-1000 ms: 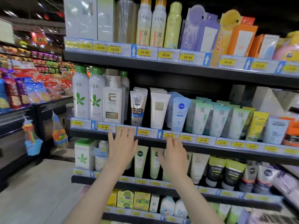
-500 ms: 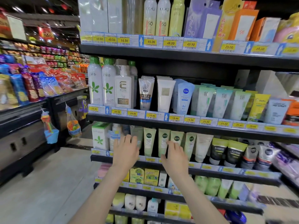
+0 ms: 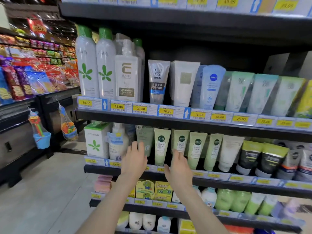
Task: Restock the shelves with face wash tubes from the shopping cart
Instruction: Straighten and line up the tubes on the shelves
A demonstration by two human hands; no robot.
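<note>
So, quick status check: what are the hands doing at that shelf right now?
Left hand open, fingertips at a pale green tube. Right hand open, empty, by the green face wash tubes. No cart in view; nothing blocking.

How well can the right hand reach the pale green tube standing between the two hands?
Probably yes. The right hand is open in front of the shelf edge, just right of the pale green tube; nothing stands before the tube, and the left hand stays left.

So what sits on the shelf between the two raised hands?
In the head view, one pale green face wash tube stands upright between the left hand and right hand, neither gripping it.
</note>
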